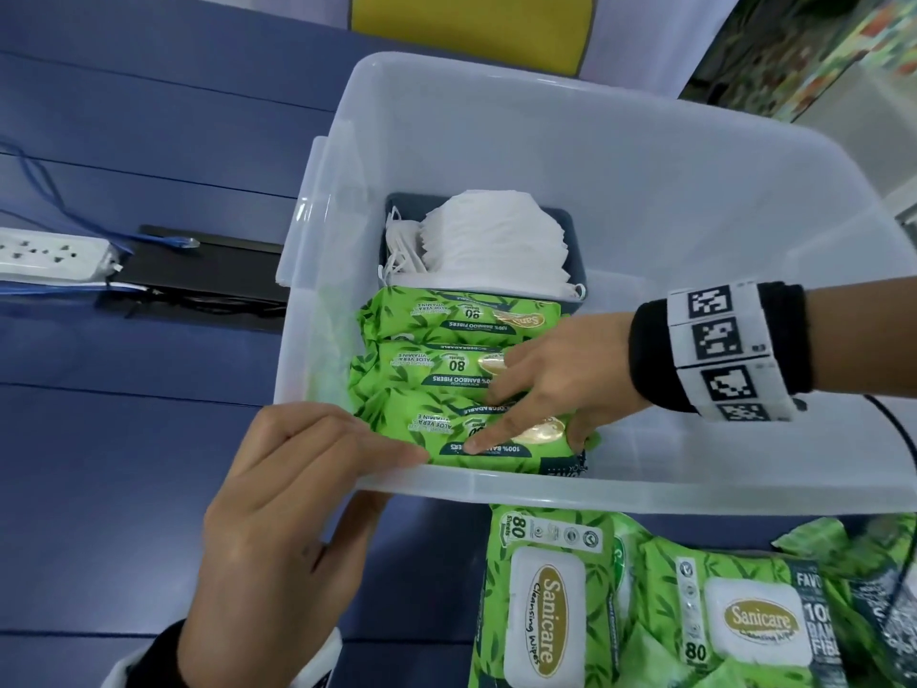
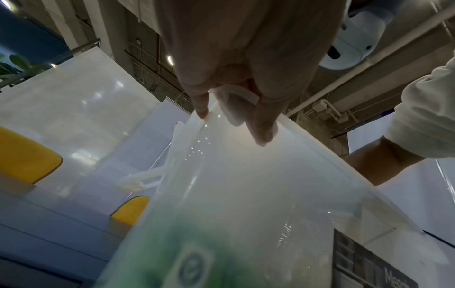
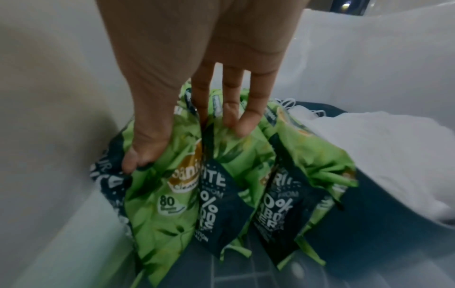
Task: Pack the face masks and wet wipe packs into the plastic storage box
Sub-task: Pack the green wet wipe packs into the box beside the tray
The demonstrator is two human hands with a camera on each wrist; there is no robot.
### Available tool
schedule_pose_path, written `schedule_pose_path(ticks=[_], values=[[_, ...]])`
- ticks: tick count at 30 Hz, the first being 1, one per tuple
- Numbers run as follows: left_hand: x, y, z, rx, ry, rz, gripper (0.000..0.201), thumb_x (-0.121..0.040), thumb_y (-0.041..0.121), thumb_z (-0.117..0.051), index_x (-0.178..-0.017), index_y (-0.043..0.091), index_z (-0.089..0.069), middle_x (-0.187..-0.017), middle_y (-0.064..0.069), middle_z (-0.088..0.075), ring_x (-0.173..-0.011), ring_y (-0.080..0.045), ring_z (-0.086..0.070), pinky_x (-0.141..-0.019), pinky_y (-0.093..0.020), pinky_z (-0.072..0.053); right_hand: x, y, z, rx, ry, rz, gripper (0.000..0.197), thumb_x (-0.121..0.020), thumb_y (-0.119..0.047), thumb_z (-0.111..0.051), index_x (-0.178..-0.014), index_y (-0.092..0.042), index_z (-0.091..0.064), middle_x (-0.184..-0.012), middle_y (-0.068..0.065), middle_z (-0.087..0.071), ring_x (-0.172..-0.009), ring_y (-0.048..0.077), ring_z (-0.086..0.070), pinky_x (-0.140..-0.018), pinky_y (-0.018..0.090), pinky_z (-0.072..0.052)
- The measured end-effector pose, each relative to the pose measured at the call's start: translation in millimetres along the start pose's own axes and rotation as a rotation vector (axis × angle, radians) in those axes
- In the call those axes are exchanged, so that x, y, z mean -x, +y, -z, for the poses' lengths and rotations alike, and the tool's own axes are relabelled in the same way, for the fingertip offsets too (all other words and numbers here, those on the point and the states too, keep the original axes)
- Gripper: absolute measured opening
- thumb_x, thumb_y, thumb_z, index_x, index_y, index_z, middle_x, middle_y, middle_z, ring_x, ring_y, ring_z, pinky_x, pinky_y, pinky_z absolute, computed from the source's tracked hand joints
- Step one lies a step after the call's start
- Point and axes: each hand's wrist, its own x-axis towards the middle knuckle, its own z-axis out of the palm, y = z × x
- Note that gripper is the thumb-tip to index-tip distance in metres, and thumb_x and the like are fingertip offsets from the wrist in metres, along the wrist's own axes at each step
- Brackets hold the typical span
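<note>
- The right hand [image 1: 556, 384] is reaching into the plastic storage box [image 1: 645, 489], thumb and fingers pinching the nearest wet wipe pack [image 1: 476, 434], probably seating it upright in the row.
- The left hand [image 1: 278, 513] is gripping the box rim beside it, likely steadying it.
- Beyond the right fingers, face masks [image 1: 491, 240] are sitting packed; more packs [image 1: 546, 598] are waiting outside, below the wrist.
- The right wrist view is showing the thumb [image 3: 138, 155] on the pack's near face, hidden from the head view.

3 green wipe packs [image 1: 461, 374] stand in the box [image 1: 645, 201], under the right fingers [image 1: 501, 389]. 2 more packs [image 1: 645, 603] lie outside it. 1 stack of white masks [image 1: 491, 240] beyond the fingertips.
</note>
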Motion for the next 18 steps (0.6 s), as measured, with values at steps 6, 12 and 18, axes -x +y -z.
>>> schedule_pose_path(ticks=[6, 12, 18], values=[[-0.3, -1.2, 2.1, 0.027, -0.016, 0.002, 0.011, -0.084, 0.011, -0.060, -0.085, 0.013, -0.071, -0.086, 0.014, -0.055, -0.085, -0.013, -0.047, -0.085, -0.012, -0.036, -23.1, 0.4, -3.6, 0.077, -0.015, 0.035, 0.089, -0.061, -0.047, -0.081, -0.139, -0.040, -0.040, -0.107, 0.002, -0.055, -0.090, 0.023, -0.045, -0.053, 0.034, -0.049], [-2.0, -0.8, 1.3, 0.032, -0.008, -0.007, 0.016, -0.085, 0.013, -0.058, -0.082, 0.008, -0.073, -0.088, 0.014, -0.055, -0.083, -0.013, -0.048, -0.085, -0.012, -0.037, -9.8, 12.3, 2.3, 0.310, 0.198, -0.040, 0.105, -0.058, -0.088, -0.043, -0.147, -0.039, -0.019, -0.154, 0.013, -0.022, -0.136, 0.042, -0.030, -0.099, 0.061, -0.035], [-2.4, -4.7, 1.4, 0.037, 0.004, -0.045, 0.014, -0.080, 0.008, -0.059, -0.078, 0.011, -0.073, -0.086, 0.014, -0.053, -0.084, -0.010, -0.048, -0.083, -0.012, -0.038, -37.4, 16.5, -31.3, 0.226, 0.251, -0.077, 0.096, -0.065, -0.087, -0.024, -0.148, -0.041, -0.001, -0.158, 0.005, 0.009, -0.143, 0.043, 0.003, -0.099, 0.077, -0.015]])
